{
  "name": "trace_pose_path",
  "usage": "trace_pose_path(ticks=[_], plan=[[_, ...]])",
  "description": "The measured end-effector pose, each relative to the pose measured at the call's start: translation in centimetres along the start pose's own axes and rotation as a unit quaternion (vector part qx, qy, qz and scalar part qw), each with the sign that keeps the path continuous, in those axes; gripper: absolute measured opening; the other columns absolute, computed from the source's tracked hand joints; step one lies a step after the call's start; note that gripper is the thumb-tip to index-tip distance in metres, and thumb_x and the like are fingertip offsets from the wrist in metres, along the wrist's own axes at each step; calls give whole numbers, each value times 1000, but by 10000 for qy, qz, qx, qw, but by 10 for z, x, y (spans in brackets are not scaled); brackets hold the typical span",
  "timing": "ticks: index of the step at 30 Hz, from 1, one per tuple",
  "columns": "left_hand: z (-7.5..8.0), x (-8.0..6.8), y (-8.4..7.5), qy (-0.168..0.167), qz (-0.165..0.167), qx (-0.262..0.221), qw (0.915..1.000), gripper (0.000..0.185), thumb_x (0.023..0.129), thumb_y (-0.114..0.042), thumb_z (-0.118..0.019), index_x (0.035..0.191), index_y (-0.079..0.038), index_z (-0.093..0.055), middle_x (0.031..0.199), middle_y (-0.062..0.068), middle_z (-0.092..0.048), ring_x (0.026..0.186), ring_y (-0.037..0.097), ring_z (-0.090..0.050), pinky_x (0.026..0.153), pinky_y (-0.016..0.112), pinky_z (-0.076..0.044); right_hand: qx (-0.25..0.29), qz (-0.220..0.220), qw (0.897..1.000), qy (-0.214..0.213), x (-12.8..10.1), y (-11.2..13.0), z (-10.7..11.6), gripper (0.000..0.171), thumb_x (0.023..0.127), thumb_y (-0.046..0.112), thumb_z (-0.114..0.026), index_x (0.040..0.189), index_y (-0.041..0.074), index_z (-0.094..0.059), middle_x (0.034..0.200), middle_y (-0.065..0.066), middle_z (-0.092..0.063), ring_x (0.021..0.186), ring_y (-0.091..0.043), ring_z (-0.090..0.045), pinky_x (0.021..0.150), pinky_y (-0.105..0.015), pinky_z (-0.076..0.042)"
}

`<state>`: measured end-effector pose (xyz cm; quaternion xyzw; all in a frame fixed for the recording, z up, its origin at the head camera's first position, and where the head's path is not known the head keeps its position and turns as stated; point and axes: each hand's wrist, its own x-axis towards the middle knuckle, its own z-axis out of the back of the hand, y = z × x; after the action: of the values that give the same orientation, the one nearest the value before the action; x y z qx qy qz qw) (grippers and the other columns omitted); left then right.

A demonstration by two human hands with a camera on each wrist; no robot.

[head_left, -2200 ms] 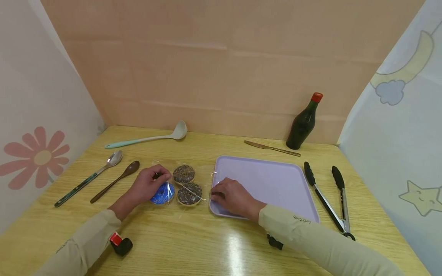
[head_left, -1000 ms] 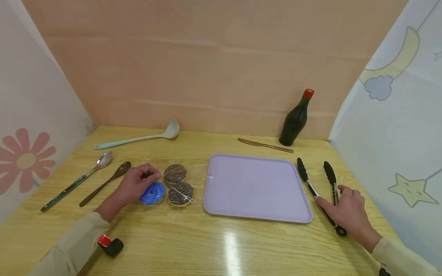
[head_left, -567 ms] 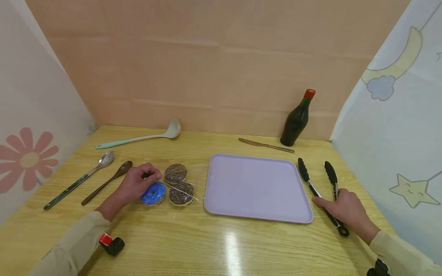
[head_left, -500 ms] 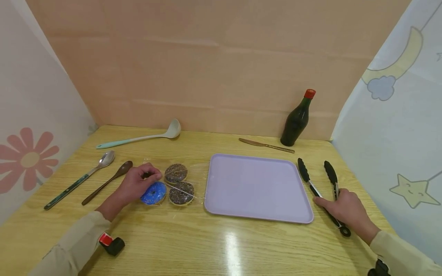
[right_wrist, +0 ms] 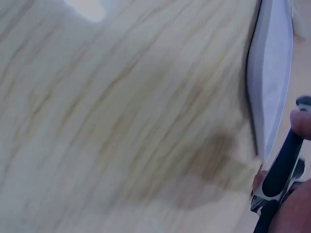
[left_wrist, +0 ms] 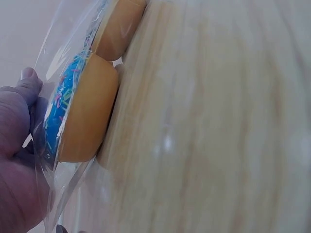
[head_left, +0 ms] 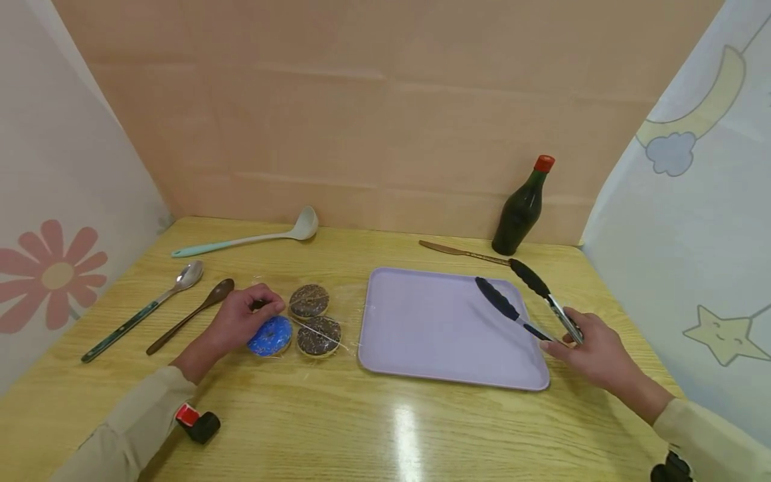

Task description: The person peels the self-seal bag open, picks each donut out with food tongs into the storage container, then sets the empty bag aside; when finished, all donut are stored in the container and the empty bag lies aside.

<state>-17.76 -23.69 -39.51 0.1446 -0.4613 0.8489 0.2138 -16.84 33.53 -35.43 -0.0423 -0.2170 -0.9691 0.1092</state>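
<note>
Right hand (head_left: 593, 351): grips black-tipped metal tongs (head_left: 529, 301), arms spread above lilac plastic tray (head_left: 421, 335).
Left hand (head_left: 241, 320): fingers curled, pinching clear plastic wrap (head_left: 349, 301) by blue-iced doughnut (head_left: 270, 335).

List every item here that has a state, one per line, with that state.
tongs: lifted off the table, arms spread apart, tips over the tray
right hand: grips the tongs
left hand: rests on the wrapped doughnuts
doughnuts: under clear wrap, on the table
tray: flat, nothing lying in it
bottle: upright, red cap on
</note>
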Motion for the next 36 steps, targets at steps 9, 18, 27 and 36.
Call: trace_pose_path(ticks=[9,18,27,36], plan=[[0,2,-4,-32,78,-144,9999,9,90,3,-61,88,-1,-69,80,2,-63,68,12,-52,60,24,-43,569,1699,9838,-2,7,55,-16,59,75,14,-81,125,-6,-55,90,-2,-56,69,-8,-50,57,-25,-43],[0,3,-27,-3,62,14,10000,9,88,12,-58,87,8,-66,78,12,-61,65,13,-51,58,24,-42,715,2547,9636,390,18,86,-29,51,76,13,-80,122,1,-61,98,-1,-58,69,-7,-52,59,-26,-46],[4,3,-43,41,33,-13,10000,9,88,12,-58,86,8,-65,78,14,-61,67,15,-52,60,26,-43,376,2992,9483,992,28,115,-38,52,83,20,-75,128,2,-56,111,-2,-57,75,-5,-51,67,-29,-46],[2,3,-42,60,-50,-49,10000,9,88,13,-58,85,8,-65,77,17,-61,65,16,-51,59,25,-42,35,3202,9387,1274,45,143,-40,54,83,19,-73,130,1,-54,119,-3,-56,84,-13,-59,76,-33,-47]])
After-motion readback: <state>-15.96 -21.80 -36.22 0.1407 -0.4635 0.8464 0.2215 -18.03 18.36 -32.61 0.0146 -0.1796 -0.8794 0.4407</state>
